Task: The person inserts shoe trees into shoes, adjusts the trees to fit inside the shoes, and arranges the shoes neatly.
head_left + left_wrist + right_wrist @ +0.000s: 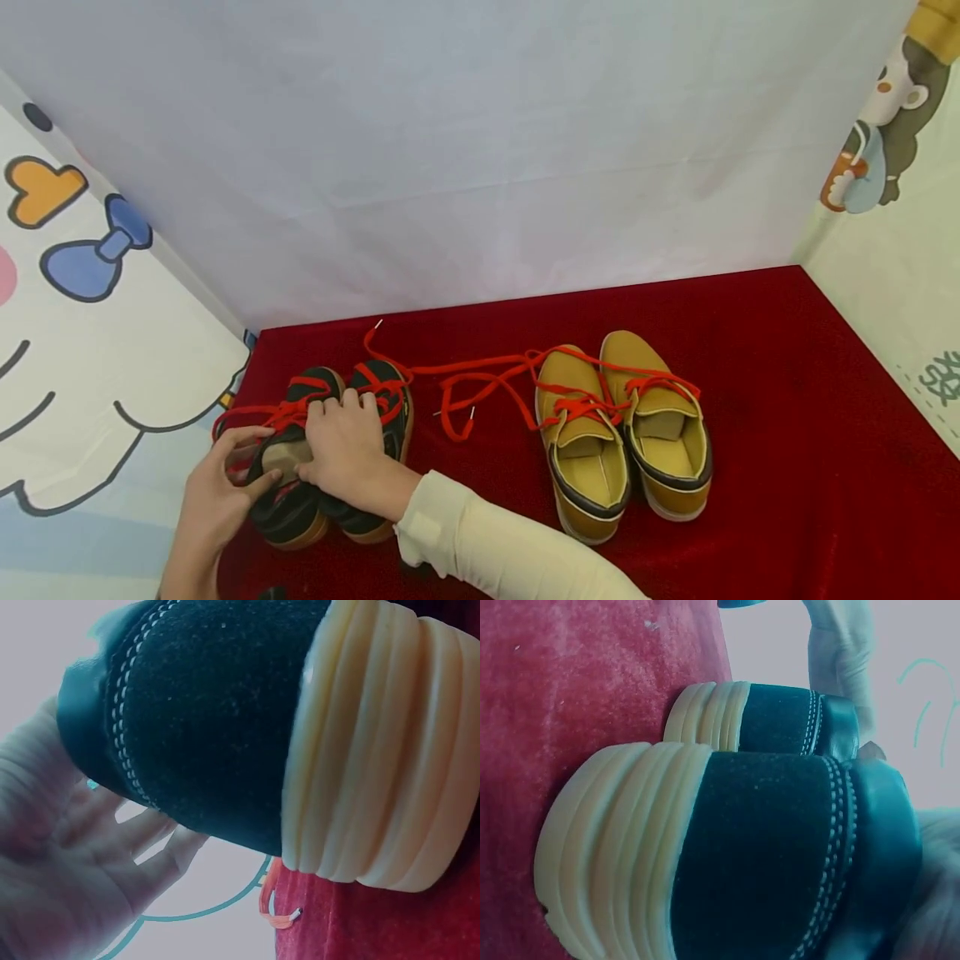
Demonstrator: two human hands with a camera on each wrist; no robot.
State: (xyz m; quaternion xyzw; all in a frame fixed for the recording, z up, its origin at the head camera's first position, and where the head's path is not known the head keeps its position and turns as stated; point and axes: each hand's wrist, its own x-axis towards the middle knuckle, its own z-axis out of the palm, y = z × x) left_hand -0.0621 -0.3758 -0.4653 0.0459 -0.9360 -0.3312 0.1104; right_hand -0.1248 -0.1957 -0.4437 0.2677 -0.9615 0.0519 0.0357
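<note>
A pair of black shoes (288, 521) with tan ribbed soles and red laces (296, 408) stands at the left. My left hand (213, 487) grips the left black shoe at its opening, thumb and forefinger on either side of the pale tongue (285, 460). In the left wrist view its fingers spread behind the shoe's dark heel (210, 720). From the right, my right hand (347, 442) holds the same shoe, thumb at the tongue's edge and fingers bent over the laced front. Its fingertips partly hide the laces. Both heels show in the right wrist view, the nearer heel (757, 847) large.
Two tan shoes (652, 350) with red laces stand right of the black pair on a red cloth (772, 400). A loose red lace (480, 364) stretches between the pairs. White sheeting (480, 167) rises behind, and printed cartoon panels (97, 350) flank the sides.
</note>
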